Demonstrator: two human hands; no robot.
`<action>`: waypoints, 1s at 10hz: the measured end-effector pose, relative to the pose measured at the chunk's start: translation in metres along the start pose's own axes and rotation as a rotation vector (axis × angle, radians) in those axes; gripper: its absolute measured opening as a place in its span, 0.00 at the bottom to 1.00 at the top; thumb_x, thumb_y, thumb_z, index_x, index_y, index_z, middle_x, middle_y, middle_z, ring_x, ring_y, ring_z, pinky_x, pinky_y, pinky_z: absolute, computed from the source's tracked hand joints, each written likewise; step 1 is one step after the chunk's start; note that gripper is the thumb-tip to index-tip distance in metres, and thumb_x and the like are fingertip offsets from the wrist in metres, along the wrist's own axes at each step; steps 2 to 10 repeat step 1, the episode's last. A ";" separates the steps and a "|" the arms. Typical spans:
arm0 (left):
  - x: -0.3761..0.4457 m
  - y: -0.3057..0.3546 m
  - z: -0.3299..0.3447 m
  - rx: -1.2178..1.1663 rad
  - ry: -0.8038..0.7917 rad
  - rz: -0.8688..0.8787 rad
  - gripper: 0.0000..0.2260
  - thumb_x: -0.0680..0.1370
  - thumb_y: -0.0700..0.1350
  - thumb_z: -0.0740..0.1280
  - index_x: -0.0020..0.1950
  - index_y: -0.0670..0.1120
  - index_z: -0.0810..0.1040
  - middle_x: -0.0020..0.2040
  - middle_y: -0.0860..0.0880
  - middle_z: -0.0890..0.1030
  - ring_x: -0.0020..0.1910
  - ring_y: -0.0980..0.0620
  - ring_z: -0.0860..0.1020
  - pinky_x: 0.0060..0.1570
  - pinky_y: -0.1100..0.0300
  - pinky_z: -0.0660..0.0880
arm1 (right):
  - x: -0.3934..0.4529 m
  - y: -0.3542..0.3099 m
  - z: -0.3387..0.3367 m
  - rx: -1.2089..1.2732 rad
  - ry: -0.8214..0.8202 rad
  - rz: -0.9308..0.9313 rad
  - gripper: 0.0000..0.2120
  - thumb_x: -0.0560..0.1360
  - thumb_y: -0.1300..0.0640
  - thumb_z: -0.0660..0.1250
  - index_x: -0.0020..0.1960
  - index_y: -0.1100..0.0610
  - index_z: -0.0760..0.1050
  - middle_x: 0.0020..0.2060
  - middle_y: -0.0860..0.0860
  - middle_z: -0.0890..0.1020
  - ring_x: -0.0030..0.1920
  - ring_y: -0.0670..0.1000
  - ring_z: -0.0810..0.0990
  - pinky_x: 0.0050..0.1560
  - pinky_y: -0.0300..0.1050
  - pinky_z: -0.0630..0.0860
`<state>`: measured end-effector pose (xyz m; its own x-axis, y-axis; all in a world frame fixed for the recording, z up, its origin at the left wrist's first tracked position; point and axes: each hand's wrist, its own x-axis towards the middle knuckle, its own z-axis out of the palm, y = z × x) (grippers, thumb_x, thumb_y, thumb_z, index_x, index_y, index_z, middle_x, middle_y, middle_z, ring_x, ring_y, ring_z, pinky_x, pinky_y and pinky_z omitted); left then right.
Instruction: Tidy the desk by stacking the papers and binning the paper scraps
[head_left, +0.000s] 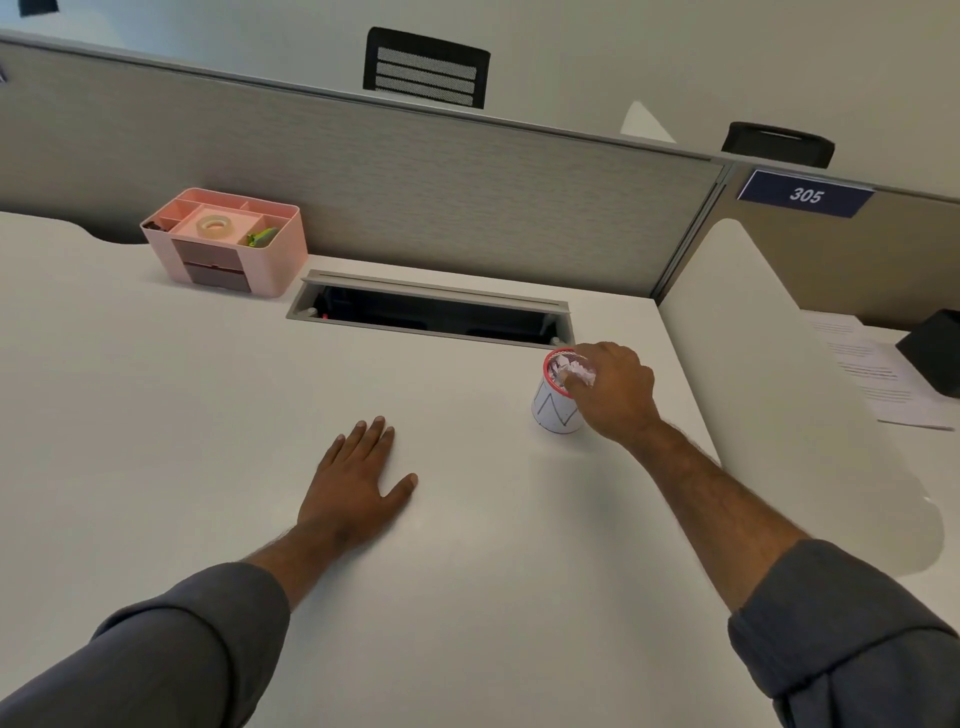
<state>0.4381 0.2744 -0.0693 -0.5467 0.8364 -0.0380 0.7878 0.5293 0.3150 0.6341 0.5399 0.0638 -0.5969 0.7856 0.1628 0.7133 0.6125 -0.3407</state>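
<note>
The right hand (615, 387) pressed crumpled white paper scraps (574, 371) into the small red-rimmed white cup (553, 410), its grip pinching them; the left hand (353, 486) lay flat on the white worktop (208, 415). Releasing seemed next.

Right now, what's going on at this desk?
A person is binning paper scraps. The right hand is over the small red-rimmed cup bin, fingers on the crumpled scraps at its mouth. The left hand lies flat on the white desk, holding nothing. A pink organizer sits at the back, and some papers lie beyond the divider.
</note>
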 end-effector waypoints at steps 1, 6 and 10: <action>0.004 0.001 -0.014 -0.033 -0.004 0.000 0.35 0.80 0.66 0.53 0.83 0.51 0.50 0.83 0.56 0.47 0.81 0.57 0.42 0.78 0.58 0.40 | -0.006 -0.008 0.000 -0.010 0.006 -0.054 0.29 0.75 0.39 0.64 0.71 0.53 0.68 0.70 0.53 0.72 0.71 0.56 0.67 0.68 0.56 0.62; 0.004 0.001 -0.014 -0.033 -0.004 0.000 0.35 0.80 0.66 0.53 0.83 0.51 0.50 0.83 0.56 0.47 0.81 0.57 0.42 0.78 0.58 0.40 | -0.006 -0.008 0.000 -0.010 0.006 -0.054 0.29 0.75 0.39 0.64 0.71 0.53 0.68 0.70 0.53 0.72 0.71 0.56 0.67 0.68 0.56 0.62; 0.004 0.001 -0.014 -0.033 -0.004 0.000 0.35 0.80 0.66 0.53 0.83 0.51 0.50 0.83 0.56 0.47 0.81 0.57 0.42 0.78 0.58 0.40 | -0.006 -0.008 0.000 -0.010 0.006 -0.054 0.29 0.75 0.39 0.64 0.71 0.53 0.68 0.70 0.53 0.72 0.71 0.56 0.67 0.68 0.56 0.62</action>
